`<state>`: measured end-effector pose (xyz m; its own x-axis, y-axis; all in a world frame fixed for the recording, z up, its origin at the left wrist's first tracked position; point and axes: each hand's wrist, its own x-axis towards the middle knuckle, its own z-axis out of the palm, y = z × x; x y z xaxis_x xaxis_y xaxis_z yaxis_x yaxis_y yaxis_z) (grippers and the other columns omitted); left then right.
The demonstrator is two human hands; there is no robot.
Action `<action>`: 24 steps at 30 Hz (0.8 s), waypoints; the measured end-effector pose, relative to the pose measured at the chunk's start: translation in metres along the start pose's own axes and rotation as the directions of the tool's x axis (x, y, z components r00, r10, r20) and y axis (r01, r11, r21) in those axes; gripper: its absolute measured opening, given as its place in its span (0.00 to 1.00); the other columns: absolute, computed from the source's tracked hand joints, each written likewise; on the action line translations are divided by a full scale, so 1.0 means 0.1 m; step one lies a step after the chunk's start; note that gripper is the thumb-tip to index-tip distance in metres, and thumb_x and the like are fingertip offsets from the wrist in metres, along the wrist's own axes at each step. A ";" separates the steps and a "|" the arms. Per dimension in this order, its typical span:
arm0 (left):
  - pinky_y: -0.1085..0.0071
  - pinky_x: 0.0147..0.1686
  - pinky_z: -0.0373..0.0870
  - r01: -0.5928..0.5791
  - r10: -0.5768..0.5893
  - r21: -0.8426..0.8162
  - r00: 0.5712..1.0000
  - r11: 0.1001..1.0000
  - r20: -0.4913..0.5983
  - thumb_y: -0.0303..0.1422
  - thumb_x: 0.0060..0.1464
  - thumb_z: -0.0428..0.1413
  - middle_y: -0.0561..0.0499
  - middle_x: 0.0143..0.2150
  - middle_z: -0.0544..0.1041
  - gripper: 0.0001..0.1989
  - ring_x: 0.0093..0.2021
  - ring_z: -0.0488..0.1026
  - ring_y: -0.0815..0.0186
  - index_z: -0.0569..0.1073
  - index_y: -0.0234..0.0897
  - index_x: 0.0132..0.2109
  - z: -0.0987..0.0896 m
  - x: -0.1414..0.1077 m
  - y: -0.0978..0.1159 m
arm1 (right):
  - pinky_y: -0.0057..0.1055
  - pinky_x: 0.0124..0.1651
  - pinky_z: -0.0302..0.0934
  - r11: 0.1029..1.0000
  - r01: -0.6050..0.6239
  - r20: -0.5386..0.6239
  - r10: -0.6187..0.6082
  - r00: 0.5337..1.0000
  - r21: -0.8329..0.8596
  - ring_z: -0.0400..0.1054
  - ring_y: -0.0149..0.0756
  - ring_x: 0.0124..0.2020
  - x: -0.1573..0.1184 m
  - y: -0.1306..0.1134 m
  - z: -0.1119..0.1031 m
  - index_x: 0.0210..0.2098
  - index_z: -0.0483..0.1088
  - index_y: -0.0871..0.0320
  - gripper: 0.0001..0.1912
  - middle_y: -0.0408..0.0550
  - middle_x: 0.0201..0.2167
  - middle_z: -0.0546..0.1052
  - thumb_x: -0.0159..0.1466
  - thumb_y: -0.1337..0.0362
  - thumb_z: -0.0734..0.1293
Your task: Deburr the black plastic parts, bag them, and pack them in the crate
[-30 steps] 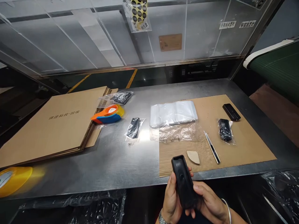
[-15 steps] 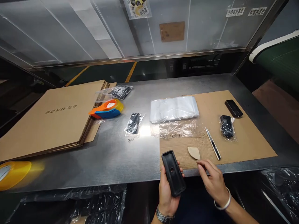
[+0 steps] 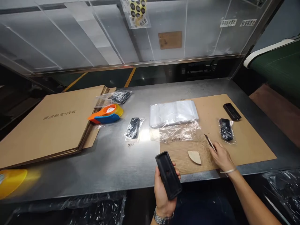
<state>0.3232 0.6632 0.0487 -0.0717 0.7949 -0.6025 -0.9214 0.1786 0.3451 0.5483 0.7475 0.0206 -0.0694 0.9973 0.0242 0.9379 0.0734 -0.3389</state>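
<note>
My left hand (image 3: 164, 197) is wrapped round a long black plastic tray-shaped part (image 3: 168, 175), tilted with its hollow side up and a small hole near its middle. On the cardboard sheet, my right hand (image 3: 221, 156) has its fingers closed round a utility knife (image 3: 209, 141), whose blade points away to the upper left. Between the hands lies a tan quarter-round piece (image 3: 194, 157). Beyond it is a stack of clear plastic bags (image 3: 173, 113). A bagged black part (image 3: 226, 129) and an unwrapped black part (image 3: 232, 111) rest farther right.
The cardboard sheet (image 3: 253, 147) covers the right of the metal table (image 3: 112, 162). Flattened cartons (image 3: 58, 122) are stacked at left, beside an orange-and-blue tape dispenser (image 3: 105, 114). Another bagged part (image 3: 134, 128) lies mid-table. A yellow tape roll (image 3: 16, 182) sits at the left edge.
My right hand has moved up and right from beside the tan piece and taken hold of the utility knife. The left hand still holds the black part, shifted slightly left in view.
</note>
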 end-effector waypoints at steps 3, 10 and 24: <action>0.74 0.26 0.68 -0.044 0.045 -0.007 0.998 0.999 0.054 0.44 0.55 0.44 0.47 0.32 0.71 0.21 0.26 0.67 0.69 0.73 0.31 0.37 0.03 0.03 0.02 | 0.25 0.25 0.55 0.900 -0.037 0.248 -0.080 0.965 0.435 0.60 0.31 0.22 -0.35 -0.33 -0.22 0.35 0.59 0.57 0.12 0.40 0.21 0.63 0.66 0.56 0.52; 0.74 0.25 0.67 -0.169 0.169 -0.009 0.982 0.986 0.083 0.46 0.54 0.43 0.47 0.33 0.71 0.22 0.26 0.67 0.68 0.73 0.32 0.38 0.09 0.05 0.02 | 0.25 0.29 0.55 0.845 -0.068 0.674 -0.372 0.638 0.530 0.64 0.31 0.26 -0.82 -1.00 -0.65 0.27 0.60 0.55 0.18 0.40 0.19 0.69 0.67 0.54 0.50; 0.77 0.23 0.66 -0.218 0.218 0.004 0.975 0.976 0.045 0.48 0.53 0.44 0.48 0.31 0.72 0.23 0.26 0.68 0.69 0.74 0.33 0.37 0.12 0.01 0.02 | 0.25 0.25 0.49 0.841 -0.103 0.758 -0.418 0.502 0.532 0.62 0.32 0.22 -0.76 -1.10 -0.61 0.37 0.62 0.53 0.13 0.37 0.13 0.65 0.67 0.59 0.49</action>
<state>0.3257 0.6709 0.0576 -0.2534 0.8397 -0.4803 -0.8820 0.0035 0.4713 0.4711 0.6641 0.1139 -0.6839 0.4690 -0.5588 0.6150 -0.0415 -0.7874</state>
